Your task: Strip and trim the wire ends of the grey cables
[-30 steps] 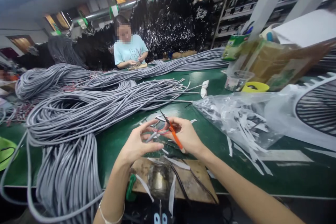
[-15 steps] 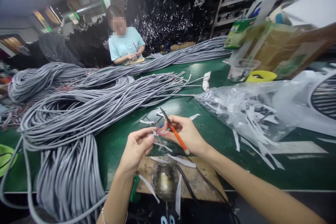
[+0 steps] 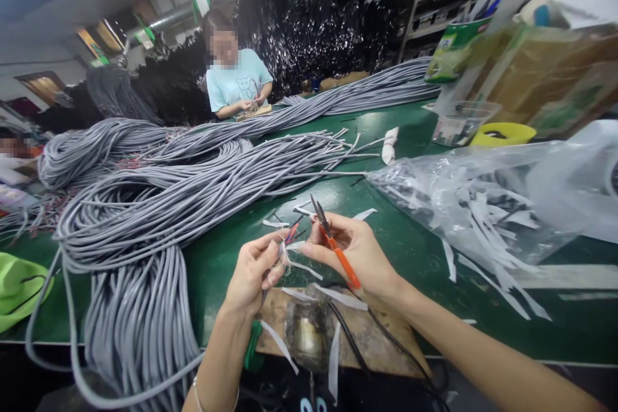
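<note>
My left hand (image 3: 252,275) is closed in a pinch on the stripped end of a grey cable. Coloured wires (image 3: 291,234) and pale loose fibres (image 3: 286,260) fan out above its fingertips. In my right hand (image 3: 363,250) lies a pair of orange-handled scissors (image 3: 344,264), blades pointing up and away. The right thumb and forefinger reach close to a white strip (image 3: 295,246) at the cable end; whether they grip it I cannot tell. Below both hands is a wooden board (image 3: 386,335) bearing a dark, metal-topped block (image 3: 306,333) and white strips.
Thick bundles of grey cable (image 3: 140,206) cover the left of the green table (image 3: 463,328). A clear plastic bag (image 3: 434,187) with white strips lies right, near a yellow ring-shaped thing (image 3: 502,134) and a cardboard box (image 3: 541,77). A person (image 3: 241,80) works across the table.
The coloured wires now bunch upright at my left fingertips instead of stretching toward my right hand. My right fingers are now beside the white strip. The whole view has shifted slightly.
</note>
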### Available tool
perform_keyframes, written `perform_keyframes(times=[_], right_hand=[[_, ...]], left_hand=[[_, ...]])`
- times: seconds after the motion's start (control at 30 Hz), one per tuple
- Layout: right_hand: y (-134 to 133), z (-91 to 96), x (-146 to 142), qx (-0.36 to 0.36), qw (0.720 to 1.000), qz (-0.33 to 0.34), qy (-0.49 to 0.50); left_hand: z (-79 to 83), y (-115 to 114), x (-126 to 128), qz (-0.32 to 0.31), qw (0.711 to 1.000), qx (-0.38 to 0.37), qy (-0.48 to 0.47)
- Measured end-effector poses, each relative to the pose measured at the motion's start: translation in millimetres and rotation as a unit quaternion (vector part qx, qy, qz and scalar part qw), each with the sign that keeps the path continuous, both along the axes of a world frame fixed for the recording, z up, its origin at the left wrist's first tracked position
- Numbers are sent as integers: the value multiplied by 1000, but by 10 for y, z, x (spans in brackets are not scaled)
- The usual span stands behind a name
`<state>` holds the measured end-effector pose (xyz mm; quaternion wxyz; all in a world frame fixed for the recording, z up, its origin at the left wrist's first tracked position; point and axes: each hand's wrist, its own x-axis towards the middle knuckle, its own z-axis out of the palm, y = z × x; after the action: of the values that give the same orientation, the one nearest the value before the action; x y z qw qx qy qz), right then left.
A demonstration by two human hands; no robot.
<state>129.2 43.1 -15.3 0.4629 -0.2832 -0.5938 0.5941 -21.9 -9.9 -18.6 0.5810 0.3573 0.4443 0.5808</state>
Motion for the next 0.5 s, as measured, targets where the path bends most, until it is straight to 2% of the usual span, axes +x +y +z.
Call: perform_keyframes(times=[0.13, 0.23, 0.3, 0.4, 0.5], right_hand=[[-6, 13, 45, 64, 991, -110, -44], [-5, 22, 64, 89, 985, -137, -54], [-3, 9, 56, 78, 991, -102, -42], [-2, -36, 26, 33, 999, -10, -3], [-4, -79, 6, -22, 996, 81, 38]], left_hand=[[-9, -4, -23, -4, 1000, 7, -13], [-37, -9, -30, -4, 999, 34, -26], [-61, -12, -27, -1, 998, 61, -28], [-82, -16, -7, -15, 995, 96, -23], [-79, -21, 13, -39, 993, 112, -14]])
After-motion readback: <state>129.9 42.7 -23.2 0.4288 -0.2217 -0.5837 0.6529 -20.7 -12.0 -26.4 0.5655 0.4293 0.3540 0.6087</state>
